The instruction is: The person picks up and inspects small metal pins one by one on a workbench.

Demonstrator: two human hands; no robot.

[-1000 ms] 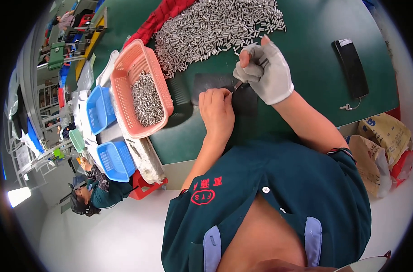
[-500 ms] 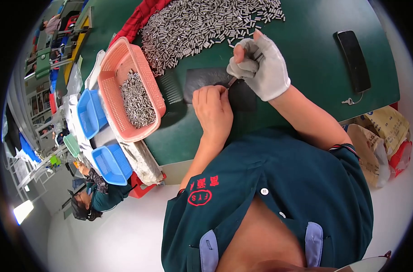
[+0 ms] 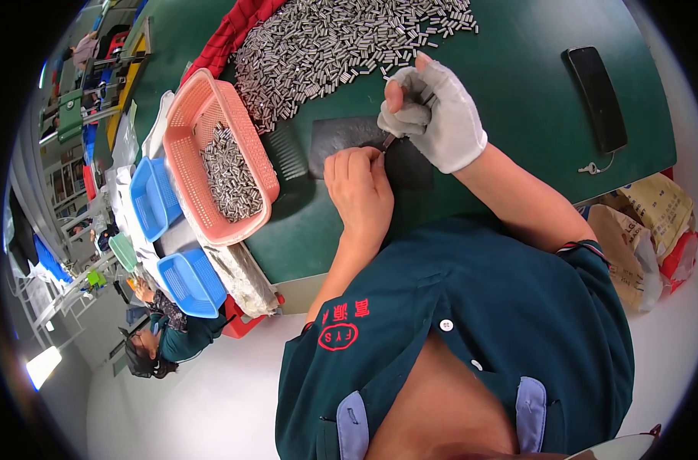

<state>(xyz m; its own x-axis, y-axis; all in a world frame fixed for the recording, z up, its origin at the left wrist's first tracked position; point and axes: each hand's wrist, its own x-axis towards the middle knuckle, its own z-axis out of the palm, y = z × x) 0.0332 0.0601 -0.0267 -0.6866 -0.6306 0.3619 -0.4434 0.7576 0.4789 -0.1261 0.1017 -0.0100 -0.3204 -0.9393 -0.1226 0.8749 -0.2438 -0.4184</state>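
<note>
Over a dark flat mat (image 3: 334,134) on the green table, my two hands meet. My bare left hand (image 3: 360,184) is closed in a pinch near the mat's middle, its fingertips round something small, perhaps a metal pin, mostly hidden. A white glove with bare thumb and fingertip covers my right hand (image 3: 445,119), which is closed round a slim tool (image 3: 389,141). The tool's narrow flat tip points down at the left fingertips; its kind does not show. Beyond the mat lies a wide heap of short metal cylinders (image 3: 326,50).
A pink basket (image 3: 268,188) at left holds more cylinders. Beside it stand two blue baskets (image 3: 151,195) and red checked cloth (image 3: 226,46). A black phone (image 3: 598,100) and a key (image 3: 589,168) lie at right; bags (image 3: 632,253) stand below the table edge. Another person (image 3: 176,333) sits at far left.
My right hand has shifted very slightly left with the tool. My left hand keeps its pinch in nearly the same place. The whole view has tilted a little.
</note>
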